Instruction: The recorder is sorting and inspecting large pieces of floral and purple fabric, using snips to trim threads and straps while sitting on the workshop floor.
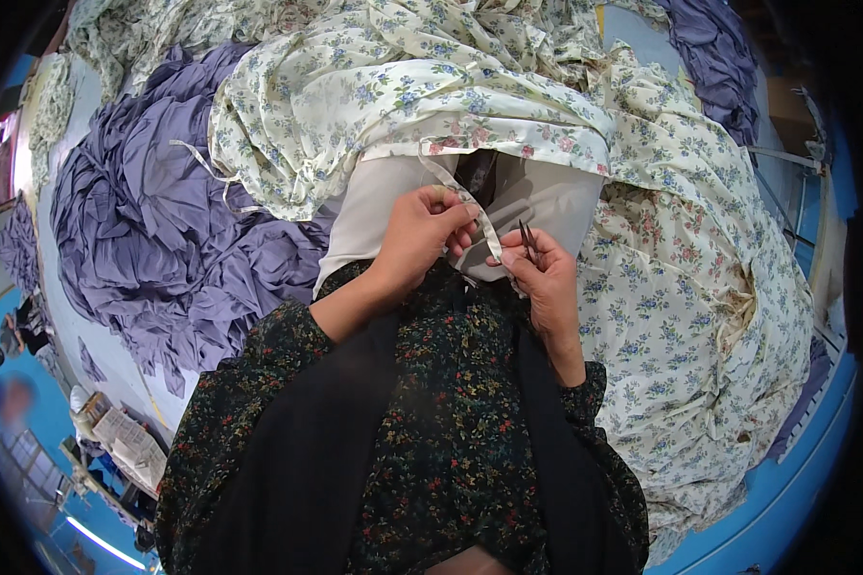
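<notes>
Spreading ahead and to the right of the fingers [449,218], as I see it from my end: a big cream floral cloth [647,316]. Its near edge lies across the lap, just ahead of the fingers. Reads light, soft, limp; the bulk probably drags, so I'd take it by the edge, not mid-heap.

Next down: purple cloth [153,220], bunched, well left of the left fingers. Looks similarly soft.

Left hand [414,240]: thumb and index pinched together on a narrow pale strip [489,233]. Right hand [551,290]: fingers closed round the snips, thumb and index by the strip's near end. Can't tell if they also grip it.

Strip runs from the cloth edge, past the left fingertips, to the right ones. Can't tell how it's attached. Should be near weightless, floppy, not fragile; best held close to the end, kept taut between both hands. A similar loose tie [194,151] lies left of the left fingers.

Smallest: dark snips [528,236], points forward out of the right fingers. Stiff, probably light; hold by the body, clear of the tips.
</notes>
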A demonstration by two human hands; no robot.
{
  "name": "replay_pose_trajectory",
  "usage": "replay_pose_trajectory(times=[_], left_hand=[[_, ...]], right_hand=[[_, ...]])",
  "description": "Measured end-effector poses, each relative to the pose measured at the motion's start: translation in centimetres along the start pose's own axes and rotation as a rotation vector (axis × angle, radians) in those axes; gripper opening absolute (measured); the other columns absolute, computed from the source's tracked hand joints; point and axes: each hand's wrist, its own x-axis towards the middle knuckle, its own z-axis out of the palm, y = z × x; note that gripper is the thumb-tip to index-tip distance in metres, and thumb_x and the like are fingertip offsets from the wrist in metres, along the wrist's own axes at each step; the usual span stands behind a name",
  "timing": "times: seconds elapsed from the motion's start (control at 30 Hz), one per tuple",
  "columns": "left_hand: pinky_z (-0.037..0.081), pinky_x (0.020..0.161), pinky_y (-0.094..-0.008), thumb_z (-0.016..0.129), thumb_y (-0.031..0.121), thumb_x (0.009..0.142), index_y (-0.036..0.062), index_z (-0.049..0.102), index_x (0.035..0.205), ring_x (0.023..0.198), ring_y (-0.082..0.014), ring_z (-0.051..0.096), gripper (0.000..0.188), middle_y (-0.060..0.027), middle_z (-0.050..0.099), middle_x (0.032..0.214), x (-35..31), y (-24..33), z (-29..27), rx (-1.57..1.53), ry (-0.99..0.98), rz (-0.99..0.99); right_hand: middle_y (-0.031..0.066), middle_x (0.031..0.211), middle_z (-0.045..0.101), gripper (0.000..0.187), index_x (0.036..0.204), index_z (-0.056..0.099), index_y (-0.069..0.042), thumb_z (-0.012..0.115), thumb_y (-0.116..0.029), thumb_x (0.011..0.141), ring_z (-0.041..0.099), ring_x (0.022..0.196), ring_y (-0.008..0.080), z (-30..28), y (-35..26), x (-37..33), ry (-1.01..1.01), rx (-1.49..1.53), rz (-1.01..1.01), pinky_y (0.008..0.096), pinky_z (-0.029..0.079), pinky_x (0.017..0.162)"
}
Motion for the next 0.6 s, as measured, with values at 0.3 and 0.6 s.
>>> replay_pose_trajectory(times=[0.3,0.6], left_hand=[[0.039,0.054,-0.0190,0.067,0.011,0.090,0.0037,0.061,0.098,0.060,-0.0065,0.051,0.012,-0.0036,0.065,0.081,-0.5,0.1,0.7,-0.022,-0.319,-0.044],[0.044,0.055,-0.0215,0.068,0.013,0.092,0.0036,0.059,0.100,0.064,-0.0074,0.055,0.015,-0.0013,0.061,0.079,-0.1,-1.0,-0.1,0.008,-0.220,-0.002]], right_hand=[[0.0081,0.082,0.067,0.017,0.108,0.055,-0.003,0.061,-0.004,0.093,0.046,0.055,0.0024,-0.3,0.3,0.1,-0.011,0.263,0.054,0.0193,0.032,0.047],[0.0048,0.078,0.064,0.021,0.106,0.059,-0.001,0.058,-0.021,0.098,0.053,0.064,0.0083,-0.6,1.3,-0.3,0.119,-0.297,-0.220,0.0232,0.041,0.059]])
